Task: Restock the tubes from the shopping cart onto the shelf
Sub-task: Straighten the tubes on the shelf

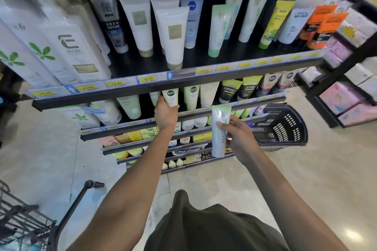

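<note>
- The top shelf (183,79), black with yellow price tags along its edge, carries upright tubes: white gold-capped ones (173,34) at the middle.
- Left of those, big white bottles (67,47).
- Right, orange tubes (324,26).

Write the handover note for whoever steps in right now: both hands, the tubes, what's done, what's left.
Left hand: gripping a pale green tube standing on the second shelf, under the top shelf's lip.
Right hand: holding a green-and-white tube in the air, in front of the shelves.
Shopping cart: lower left; contents unclear.
Done: tubes already stand in that row.
Left: seat the left tube, shelve the right one, check the cart.
</note>
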`<state>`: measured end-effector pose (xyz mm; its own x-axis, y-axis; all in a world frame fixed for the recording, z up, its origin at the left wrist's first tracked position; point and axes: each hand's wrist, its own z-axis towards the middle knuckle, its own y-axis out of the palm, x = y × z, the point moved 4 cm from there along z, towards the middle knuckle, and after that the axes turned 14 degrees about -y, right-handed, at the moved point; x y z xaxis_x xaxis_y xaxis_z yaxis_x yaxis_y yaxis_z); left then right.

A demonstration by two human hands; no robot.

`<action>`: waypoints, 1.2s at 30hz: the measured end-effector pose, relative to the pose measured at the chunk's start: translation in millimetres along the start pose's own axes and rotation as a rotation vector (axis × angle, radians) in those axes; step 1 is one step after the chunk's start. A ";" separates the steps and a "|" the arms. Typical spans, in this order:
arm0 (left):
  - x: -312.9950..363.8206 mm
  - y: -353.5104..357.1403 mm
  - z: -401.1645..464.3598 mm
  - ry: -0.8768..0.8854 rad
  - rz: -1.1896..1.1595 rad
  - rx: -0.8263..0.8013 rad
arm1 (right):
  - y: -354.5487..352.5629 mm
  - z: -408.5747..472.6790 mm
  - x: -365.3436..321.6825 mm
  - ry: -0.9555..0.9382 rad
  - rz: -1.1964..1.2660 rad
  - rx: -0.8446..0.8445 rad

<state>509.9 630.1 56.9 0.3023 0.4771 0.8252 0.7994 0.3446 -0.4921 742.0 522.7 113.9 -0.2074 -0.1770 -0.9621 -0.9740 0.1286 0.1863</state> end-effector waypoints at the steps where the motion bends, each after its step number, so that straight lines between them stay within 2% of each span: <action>1: -0.1 0.1 0.0 0.005 0.008 -0.001 | 0.0 -0.1 0.0 -0.001 0.000 0.000; 17: 0.4 -5.5 -11.6 0.050 0.054 -0.052 | -9.0 6.6 -6.5 0.021 0.034 -0.021; 24: -4.1 -19.0 -46.4 0.083 0.161 0.074 | -27.6 26.9 -25.3 0.001 0.071 -0.039; 28: 15.6 -23.2 -80.1 0.237 0.283 0.187 | -45.0 41.8 -56.4 -0.079 0.051 -0.093; 31: 52.0 -22.1 -108.2 0.337 0.292 0.231 | -60.2 56.0 -88.5 -0.139 0.056 -0.136; 36: 136.0 -3.3 -132.6 0.652 0.377 0.391 | -78.9 86.6 -131.2 -0.138 0.143 -0.198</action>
<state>617.2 586.7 207.5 0.8472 0.0958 0.5226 0.3845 0.5683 -0.7275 854.0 620.3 208.2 -0.3426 -0.0341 -0.9389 -0.9375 -0.0533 0.3440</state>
